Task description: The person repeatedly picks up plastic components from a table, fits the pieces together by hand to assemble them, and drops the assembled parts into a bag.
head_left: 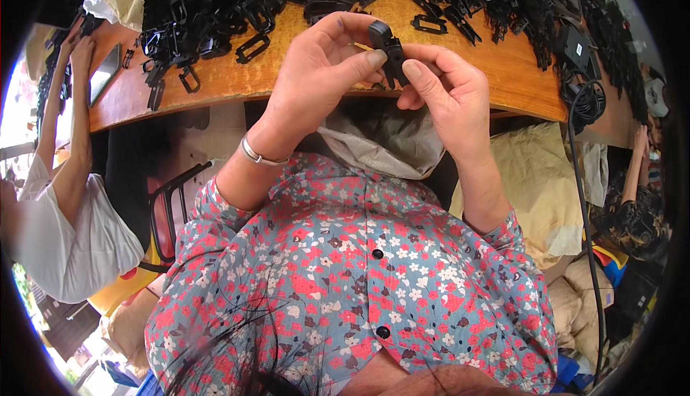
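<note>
Tabletop [514, 83] with black parts [208, 1] heaped toward its far edge, probably to stay within reach.
Over the near edge, the left hand [316, 72] pinches, and the right hand [453, 94] curls beside, whether gripping I cannot tell, one small black piece [381, 34], apparently raised for plain sight.

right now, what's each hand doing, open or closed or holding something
Left hand: closed, holding a black plastic part.
Right hand: partly curled at the part's right side; whether it grips cannot be told.
</note>
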{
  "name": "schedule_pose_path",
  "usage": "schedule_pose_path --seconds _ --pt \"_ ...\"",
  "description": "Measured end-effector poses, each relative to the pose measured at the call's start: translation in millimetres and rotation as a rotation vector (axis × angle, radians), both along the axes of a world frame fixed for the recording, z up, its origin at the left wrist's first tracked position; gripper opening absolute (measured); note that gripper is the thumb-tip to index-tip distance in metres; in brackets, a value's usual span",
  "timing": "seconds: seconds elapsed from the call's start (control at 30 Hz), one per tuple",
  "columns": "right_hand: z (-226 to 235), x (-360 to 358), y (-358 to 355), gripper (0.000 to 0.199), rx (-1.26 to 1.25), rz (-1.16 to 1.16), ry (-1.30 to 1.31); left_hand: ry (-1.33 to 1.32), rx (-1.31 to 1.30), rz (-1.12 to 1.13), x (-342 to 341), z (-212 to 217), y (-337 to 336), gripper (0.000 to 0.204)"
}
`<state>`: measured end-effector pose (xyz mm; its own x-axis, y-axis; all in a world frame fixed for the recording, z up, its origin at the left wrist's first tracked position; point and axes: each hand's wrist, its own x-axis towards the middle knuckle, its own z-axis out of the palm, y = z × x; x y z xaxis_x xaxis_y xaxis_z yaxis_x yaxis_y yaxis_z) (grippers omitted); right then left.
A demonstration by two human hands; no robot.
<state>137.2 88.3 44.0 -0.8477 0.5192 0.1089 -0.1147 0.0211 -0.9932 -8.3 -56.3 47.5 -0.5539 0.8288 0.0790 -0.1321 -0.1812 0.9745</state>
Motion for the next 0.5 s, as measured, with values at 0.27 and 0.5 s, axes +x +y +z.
schedule_pose_path --seconds 0.27,0.5 --pt "-11 -8 -2 0.021 0.298 -0.129 0.073 0.053 0.03 0.045 12 4 2 0.046" --pt "-26 -10 -10 0.031 0.546 -0.235 0.114 0.347 -0.048 0.131 23 0 5 0.042"
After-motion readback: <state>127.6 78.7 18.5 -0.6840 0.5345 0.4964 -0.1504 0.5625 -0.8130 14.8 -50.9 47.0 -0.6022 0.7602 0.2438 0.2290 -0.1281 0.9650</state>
